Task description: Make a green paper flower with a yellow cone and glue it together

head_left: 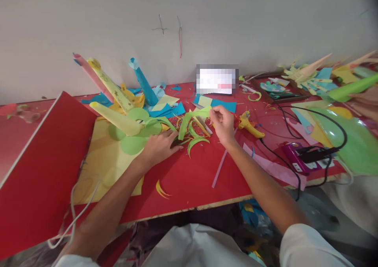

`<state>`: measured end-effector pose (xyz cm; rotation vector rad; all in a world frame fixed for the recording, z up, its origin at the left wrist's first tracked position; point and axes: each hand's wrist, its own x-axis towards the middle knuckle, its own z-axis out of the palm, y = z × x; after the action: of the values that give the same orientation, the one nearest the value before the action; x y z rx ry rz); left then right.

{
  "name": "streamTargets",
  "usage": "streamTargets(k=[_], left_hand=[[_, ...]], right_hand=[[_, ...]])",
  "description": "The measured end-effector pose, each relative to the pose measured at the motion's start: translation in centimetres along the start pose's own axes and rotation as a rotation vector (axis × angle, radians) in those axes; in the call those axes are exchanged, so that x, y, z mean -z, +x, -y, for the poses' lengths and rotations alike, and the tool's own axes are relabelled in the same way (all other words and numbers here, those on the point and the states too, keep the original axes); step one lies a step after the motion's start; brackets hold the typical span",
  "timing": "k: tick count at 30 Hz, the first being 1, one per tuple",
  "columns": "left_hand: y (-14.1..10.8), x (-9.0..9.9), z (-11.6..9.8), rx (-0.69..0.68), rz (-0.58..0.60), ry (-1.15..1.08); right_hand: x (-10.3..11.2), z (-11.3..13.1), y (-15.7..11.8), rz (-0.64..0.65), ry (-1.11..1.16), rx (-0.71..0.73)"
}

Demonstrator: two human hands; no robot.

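Note:
My right hand [223, 124] is closed in a pinch on the end of a light green paper strip [185, 122], which is bent and hangs over a heap of scraps. My left hand [161, 147] lies low at the left of that heap, thumb apart from the fingers. Its fingertips reach in among green offcuts and are partly hidden. Curved green paper scraps [197, 141] lie between the hands. Just left of my left hand, a pale yellow paper cone [116, 119] stands tilted on green paper circles [133, 144], over a yellow sheet [103, 160].
A yellow glue gun [250, 126] with a black cord lies right of my right hand. Farther right is a purple power strip [298, 158]. Behind stand a blue cone [144, 84] and a blurred screen [217, 79]. A red board [50, 172] rises at left. Another person's hand [364, 101] shows far right.

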<state>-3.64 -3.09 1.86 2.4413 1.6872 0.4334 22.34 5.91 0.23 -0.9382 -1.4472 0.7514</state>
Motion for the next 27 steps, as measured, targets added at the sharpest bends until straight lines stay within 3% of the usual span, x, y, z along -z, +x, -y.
streamTargets(k=[2,4,7,9,13,15,17,22,24,27], left_hand=[[0.2,0.0,0.2,-0.014,0.047,0.054],[0.5,-0.1,0.7,0.071,0.017,0.057],[0.7,0.2,1.5,0.238,-0.167,0.060],[0.6,0.7,1.7,0.269,-0.334,0.110],[0.1,1.3,1.4,0.132,-0.650,0.039],[0.0,1.1,0.8,0.036,-0.710,-0.101],[0.1,0.6,0.2,-0.032,-0.654,-0.225],[0.5,-1.7,-0.4,-0.064,-0.349,-0.462],[0.6,-2.3,-0.2,-0.050,-0.311,-0.530],[0.6,-2.7,0.1,-0.026,-0.358,-0.549]], right_hand=[[0.0,-0.2,0.1,0.016,0.078,-0.031],[-0.1,-0.1,0.1,0.043,0.170,-0.082],[-0.4,0.2,-0.2,0.080,0.314,-0.173],[-0.6,0.5,-0.5,0.090,0.389,-0.224],[-1.0,1.3,-1.0,0.133,0.443,-0.267],[-1.1,1.7,-1.4,0.190,0.437,-0.261],[-1.2,2.0,-1.7,0.261,0.419,-0.247],[-1.2,2.0,-2.1,0.375,0.396,-0.223],[-1.2,1.8,-2.1,0.369,0.418,-0.244],[-1.2,1.8,-2.0,0.329,0.497,-0.280]])
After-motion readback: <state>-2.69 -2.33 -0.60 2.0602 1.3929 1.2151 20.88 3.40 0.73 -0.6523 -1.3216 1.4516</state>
